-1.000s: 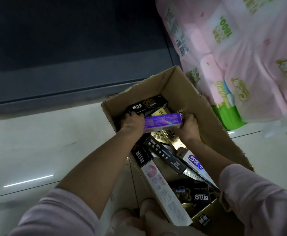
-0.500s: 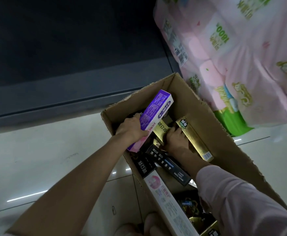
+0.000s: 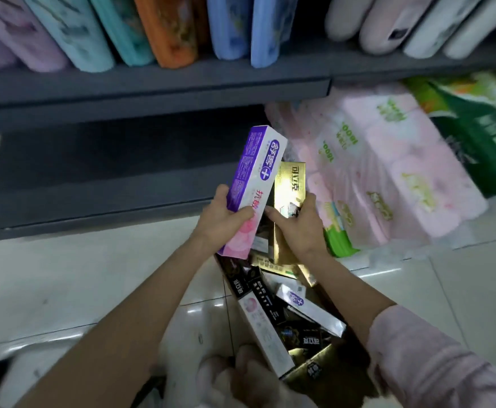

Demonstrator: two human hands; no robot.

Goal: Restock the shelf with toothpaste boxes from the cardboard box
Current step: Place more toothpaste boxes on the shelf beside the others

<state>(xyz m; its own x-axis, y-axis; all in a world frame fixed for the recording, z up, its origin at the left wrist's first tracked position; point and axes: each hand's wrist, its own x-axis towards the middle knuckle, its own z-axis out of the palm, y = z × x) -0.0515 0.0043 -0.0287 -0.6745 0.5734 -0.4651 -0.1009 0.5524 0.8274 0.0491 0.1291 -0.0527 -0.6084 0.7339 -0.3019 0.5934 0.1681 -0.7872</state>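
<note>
My left hand (image 3: 220,220) grips a purple and pink toothpaste box (image 3: 258,172), held upright and tilted, above the cardboard box (image 3: 323,369). Beside it my right hand (image 3: 299,225) grips a gold toothpaste box (image 3: 288,184), also upright. Both boxes are lifted clear of the carton. Below my wrists the carton holds several more toothpaste boxes, black, white and gold (image 3: 273,301). The dark grey bottom shelf (image 3: 108,172) lies just beyond my hands, its left part bare.
Pink packs of toilet tissue (image 3: 388,172) and a green pack (image 3: 482,136) fill the bottom shelf at the right. The shelf above (image 3: 152,81) carries colourful soft packs. Pale floor tiles (image 3: 64,284) spread to the left. My knees (image 3: 235,378) are at the bottom edge.
Both hands have risen out of the carton, the left lifting the purple box, the right now gripping a gold one. The view has tipped upward, showing the upper shelf.
</note>
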